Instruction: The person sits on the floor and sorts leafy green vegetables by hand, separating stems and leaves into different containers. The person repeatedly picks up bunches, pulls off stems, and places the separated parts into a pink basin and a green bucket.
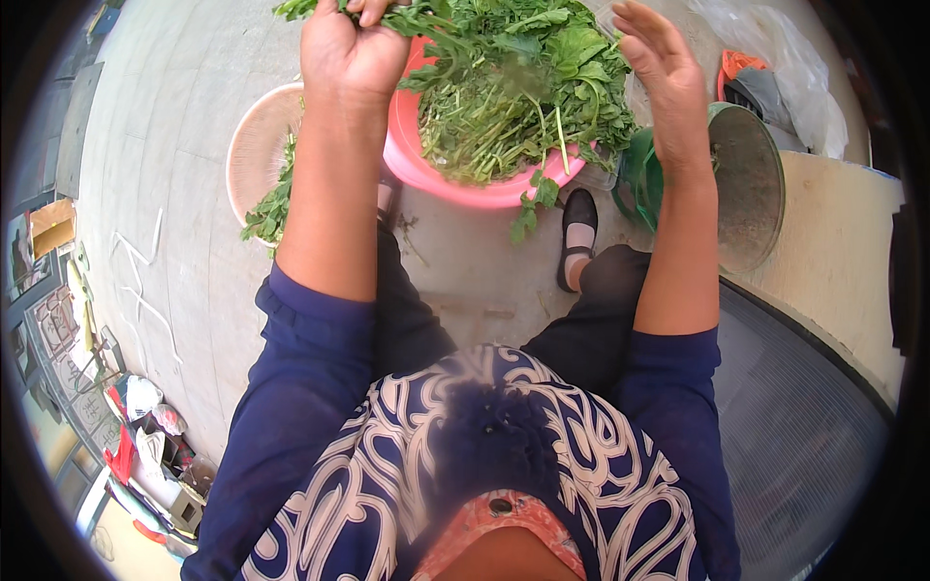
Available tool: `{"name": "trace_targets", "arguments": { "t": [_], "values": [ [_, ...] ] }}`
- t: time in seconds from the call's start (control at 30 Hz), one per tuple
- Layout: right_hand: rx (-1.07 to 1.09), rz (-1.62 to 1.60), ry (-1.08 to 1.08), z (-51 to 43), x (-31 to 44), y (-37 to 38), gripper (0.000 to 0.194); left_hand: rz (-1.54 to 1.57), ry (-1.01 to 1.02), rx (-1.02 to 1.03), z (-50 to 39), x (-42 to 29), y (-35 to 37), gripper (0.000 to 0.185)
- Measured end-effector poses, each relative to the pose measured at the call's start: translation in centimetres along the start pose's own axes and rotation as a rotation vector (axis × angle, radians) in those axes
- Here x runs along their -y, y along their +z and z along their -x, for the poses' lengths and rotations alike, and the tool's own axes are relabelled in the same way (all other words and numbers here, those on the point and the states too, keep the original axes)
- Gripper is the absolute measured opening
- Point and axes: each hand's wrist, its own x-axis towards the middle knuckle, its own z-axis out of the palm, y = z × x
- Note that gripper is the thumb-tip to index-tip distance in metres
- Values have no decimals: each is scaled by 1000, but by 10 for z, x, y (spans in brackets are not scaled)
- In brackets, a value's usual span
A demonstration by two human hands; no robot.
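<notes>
My left hand (356, 47) is closed around a bunch of leafy greens (429, 22) at the top of the view, left of a pink plastic basin (465, 190). A large heap of cut leafy greens (501, 109) with pale stems fills the basin, and a few leaves hang over its front rim. Over the basin's right side my right hand (665, 80) is raised, fingers apart and holding nothing. A pale pink plastic basket (251, 145) stands beyond my left forearm, which partly hides it. Some leafy greens (272, 210) lie in that basket.
A dirty green bucket (748, 189) tilts beside my right forearm. Past it lie a clear plastic bag (792, 65) and an orange and grey item (752, 72). White strips (149, 305) lie on the floor at left, near piled household items (156, 450). My black shoe (580, 225) is below the basin.
</notes>
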Motion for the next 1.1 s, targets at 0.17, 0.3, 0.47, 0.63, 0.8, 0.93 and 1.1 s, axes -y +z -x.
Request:
{"name": "trace_targets", "arguments": {
  "t": [0.17,0.3,0.47,0.63,0.8,0.93,1.1],
  "values": [
    [481,-142,253,25,7,59,55,77,-61,-76,4,40,-2,30],
    [700,-228,558,28,20,64,39,25,48,-85,-4,19,-6,30],
    [711,-155,584,23,25,44,27,16,237,-111,-8,-28,-11,20],
    [739,0,586,17,22,6,16,196,161,-58,0,-83,-11,46],
    [540,-19,618,18,18,-13,17,166,276,-126,5,-118,-14,47],
    [417,-53,540,16,14,-11,17,150,238,-90,10,-125,-15,49],
    [61,-129,405,13,9,4,19,-79,567,-229,9,-114,-15,19]
  ]
}}
